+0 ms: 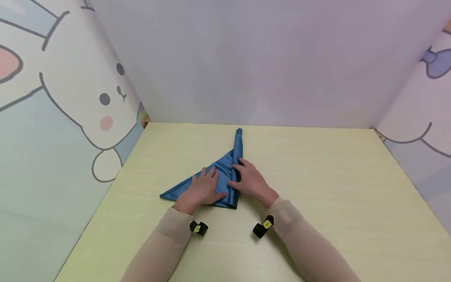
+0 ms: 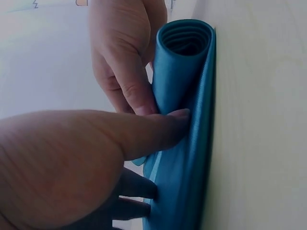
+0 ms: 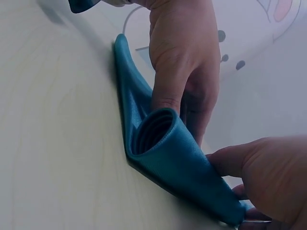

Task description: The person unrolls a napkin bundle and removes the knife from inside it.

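Observation:
A shiny blue cloth (image 1: pixel 222 172) lies on the table, its left part a flat triangle and its right side wound into a narrow roll (image 1: pixel 238 145). The roll's near end shows coiled layers in both wrist views. My left hand (image 1: pixel 202 188) rests on the flat part with spread fingers, its thumb (image 2: pixel 158 128) touching the cloth beside the roll. From the right, my right hand (image 1: pixel 253 180) holds the roll, with fingers and thumb (image 3: pixel 228 162) bent over it. Part of the roll is hidden under the right hand.
The pale wooden table (image 1: pixel 317 176) spreads around the cloth. A plain pale panel (image 1: pixel 246 62) stands at its back edge. Cartoon-printed panels (image 1: pixel 81 78) rise at left and right. Small black devices (image 1: pixel 263 226) are strapped to both wrists.

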Tool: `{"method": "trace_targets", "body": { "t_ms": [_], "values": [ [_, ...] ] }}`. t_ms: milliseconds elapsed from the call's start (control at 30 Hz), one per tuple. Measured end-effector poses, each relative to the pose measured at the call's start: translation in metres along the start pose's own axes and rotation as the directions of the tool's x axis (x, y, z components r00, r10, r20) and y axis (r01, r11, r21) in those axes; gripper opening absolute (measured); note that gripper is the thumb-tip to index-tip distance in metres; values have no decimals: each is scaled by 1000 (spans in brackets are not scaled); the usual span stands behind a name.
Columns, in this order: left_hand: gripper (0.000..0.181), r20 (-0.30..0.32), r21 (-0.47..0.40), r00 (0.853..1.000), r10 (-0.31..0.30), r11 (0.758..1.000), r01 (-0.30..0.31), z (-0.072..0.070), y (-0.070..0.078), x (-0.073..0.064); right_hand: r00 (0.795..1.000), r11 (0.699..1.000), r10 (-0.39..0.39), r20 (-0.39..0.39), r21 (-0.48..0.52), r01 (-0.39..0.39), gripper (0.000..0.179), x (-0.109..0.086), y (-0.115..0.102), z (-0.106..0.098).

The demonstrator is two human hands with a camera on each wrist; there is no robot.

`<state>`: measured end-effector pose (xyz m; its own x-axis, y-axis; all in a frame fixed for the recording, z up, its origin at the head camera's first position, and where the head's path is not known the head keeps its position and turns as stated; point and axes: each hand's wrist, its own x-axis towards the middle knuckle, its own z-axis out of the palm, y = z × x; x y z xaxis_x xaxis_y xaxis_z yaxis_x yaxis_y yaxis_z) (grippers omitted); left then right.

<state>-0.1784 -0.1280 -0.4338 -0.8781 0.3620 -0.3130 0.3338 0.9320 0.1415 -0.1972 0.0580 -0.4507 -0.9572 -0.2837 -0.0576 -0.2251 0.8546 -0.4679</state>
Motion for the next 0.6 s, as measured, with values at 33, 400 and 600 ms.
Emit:
{"method": "trace_targets", "body": {
  "t_ms": [33, 400, 600],
  "values": [
    [86, -2, 1, 1000, -5, 1000, 5, 0, 0, 0, 1000, 1000, 6, 1, -1, -6, 70, 0, 0, 0],
    [86, -15, 4, 1000, -24, 1000, 24, 1, 1, 0, 999, 999, 40, 12, -25, -39, 66, -1, -4, -7],
    [87, -12, 7, 1000, -25, 1000, 25, 1, 2, -1, 999, 999, 43, 27, -32, -42, 65, -5, -3, -12]
  ]
}}
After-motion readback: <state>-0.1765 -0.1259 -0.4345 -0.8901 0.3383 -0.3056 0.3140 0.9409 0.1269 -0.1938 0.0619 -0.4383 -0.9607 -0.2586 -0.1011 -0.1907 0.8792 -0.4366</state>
